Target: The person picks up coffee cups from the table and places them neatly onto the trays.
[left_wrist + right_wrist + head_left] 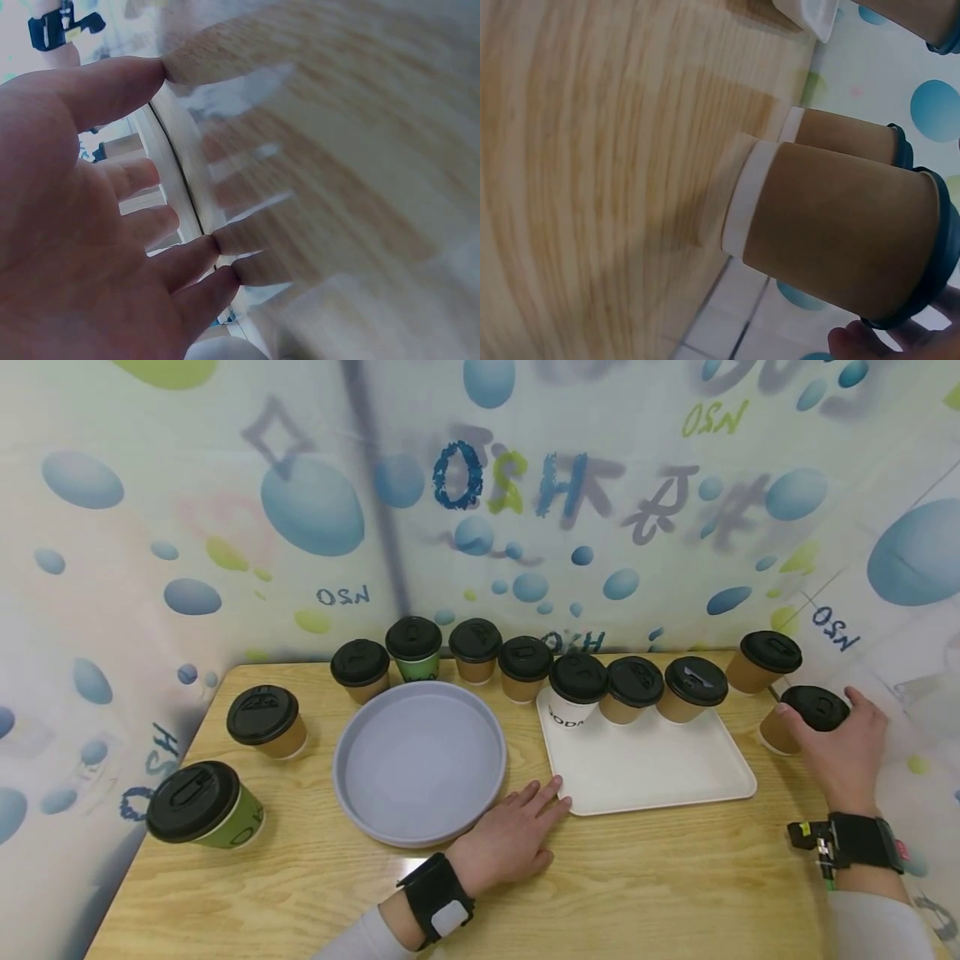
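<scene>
the table (pixel 675 893) fills the bottom of the head view. a gray plate (pixel 420 760) sits in the middle, a white tray (pixel 645 768) just right of it.

the left hand (pixel 513 839) lies flat and open on the table, fingers touching the tray's corner. it holds nothing.

the right hand (pixel 847 747), at the right edge, grips the lid of a brown cup (pixel 802 718) from above. the cup stands on the table, right of the tray.

the cup is paper, so likely light and easy to squash. the lid may pop off; holding the sides looks safer.

whether it is full is hidden. the wrist views are blurry.
</scene>
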Demonstrator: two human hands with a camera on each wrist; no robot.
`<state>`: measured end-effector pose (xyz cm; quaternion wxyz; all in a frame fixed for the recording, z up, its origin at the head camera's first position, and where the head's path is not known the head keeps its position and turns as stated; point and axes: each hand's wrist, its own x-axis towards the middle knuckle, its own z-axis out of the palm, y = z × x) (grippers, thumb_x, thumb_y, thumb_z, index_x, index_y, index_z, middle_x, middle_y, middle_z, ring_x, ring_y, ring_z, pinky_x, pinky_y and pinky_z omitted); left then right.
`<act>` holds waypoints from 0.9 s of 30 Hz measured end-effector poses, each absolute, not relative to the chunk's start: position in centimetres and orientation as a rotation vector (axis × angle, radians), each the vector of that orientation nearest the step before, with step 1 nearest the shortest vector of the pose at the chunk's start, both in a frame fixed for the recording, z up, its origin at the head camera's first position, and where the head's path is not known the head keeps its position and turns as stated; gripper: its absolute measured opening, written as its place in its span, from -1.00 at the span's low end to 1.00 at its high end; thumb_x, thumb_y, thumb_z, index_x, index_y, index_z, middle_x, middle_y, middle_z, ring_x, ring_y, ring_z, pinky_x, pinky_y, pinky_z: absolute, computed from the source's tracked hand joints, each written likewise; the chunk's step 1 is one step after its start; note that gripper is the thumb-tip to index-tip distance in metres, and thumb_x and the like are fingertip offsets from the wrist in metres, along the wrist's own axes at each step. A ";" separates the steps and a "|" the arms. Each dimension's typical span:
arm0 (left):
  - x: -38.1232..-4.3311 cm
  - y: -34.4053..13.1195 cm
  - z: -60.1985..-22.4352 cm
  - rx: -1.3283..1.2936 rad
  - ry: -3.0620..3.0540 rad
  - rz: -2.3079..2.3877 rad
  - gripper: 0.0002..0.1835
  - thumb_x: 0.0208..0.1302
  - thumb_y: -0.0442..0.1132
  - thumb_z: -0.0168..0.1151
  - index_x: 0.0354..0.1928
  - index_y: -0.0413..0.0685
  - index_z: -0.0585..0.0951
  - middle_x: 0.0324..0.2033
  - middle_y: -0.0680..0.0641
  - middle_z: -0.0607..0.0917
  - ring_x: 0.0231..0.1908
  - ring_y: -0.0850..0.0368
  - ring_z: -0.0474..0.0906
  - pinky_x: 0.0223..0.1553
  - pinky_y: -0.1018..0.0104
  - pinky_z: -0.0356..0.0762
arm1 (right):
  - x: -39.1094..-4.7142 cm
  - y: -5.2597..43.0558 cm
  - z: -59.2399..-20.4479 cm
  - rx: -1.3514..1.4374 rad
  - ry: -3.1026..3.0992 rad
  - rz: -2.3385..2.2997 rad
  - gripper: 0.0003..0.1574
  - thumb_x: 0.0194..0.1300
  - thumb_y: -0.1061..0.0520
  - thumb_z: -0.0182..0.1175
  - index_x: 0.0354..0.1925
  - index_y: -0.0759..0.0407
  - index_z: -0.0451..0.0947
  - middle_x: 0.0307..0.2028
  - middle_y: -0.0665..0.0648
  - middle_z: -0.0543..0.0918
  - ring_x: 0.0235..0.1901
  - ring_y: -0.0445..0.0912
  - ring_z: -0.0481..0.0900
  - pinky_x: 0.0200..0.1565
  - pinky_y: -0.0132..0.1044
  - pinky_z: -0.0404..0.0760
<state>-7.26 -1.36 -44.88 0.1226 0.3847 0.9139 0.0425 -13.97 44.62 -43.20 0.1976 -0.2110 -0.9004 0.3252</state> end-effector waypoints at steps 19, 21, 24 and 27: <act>-7.2 -1.3 -44.6 1.111 2.663 0.124 -0.25 0.45 0.06 0.26 0.59 0.14 0.27 0.62 -0.03 0.11 0.51 -0.07 0.24 0.41 0.11 0.35 | -15.0 45.0 -43.9 -0.693 -2.619 0.916 0.28 0.32 -0.18 0.29 0.62 0.37 -0.18 0.49 0.58 -0.06 0.40 0.46 0.05 0.38 0.40 0.16; -7.2 -1.3 -44.7 1.112 2.663 0.119 -0.26 0.46 0.05 0.25 0.60 0.14 0.27 0.62 -0.04 0.11 0.51 -0.07 0.24 0.41 0.11 0.35 | -14.9 45.0 -43.9 -0.680 -2.605 0.918 0.26 0.31 -0.15 0.30 0.61 0.38 -0.15 0.48 0.58 -0.04 0.40 0.45 0.05 0.39 0.37 0.15; -7.2 -1.3 -44.6 1.112 2.665 0.117 -0.25 0.45 0.06 0.26 0.59 0.15 0.27 0.62 -0.03 0.11 0.51 -0.07 0.24 0.41 0.11 0.36 | -14.7 44.8 -43.7 -0.651 -2.576 0.922 0.23 0.29 -0.11 0.31 0.60 0.38 -0.11 0.47 0.57 -0.01 0.40 0.42 0.07 0.40 0.33 0.14; -7.2 -1.3 -44.6 1.106 2.665 0.119 -0.25 0.45 0.06 0.26 0.59 0.15 0.27 0.62 -0.03 0.11 0.51 -0.06 0.23 0.41 0.12 0.35 | -14.3 44.4 -43.4 -0.621 -2.542 0.918 0.21 0.27 -0.07 0.33 0.59 0.37 -0.07 0.47 0.56 0.04 0.39 0.39 0.09 0.39 0.31 0.15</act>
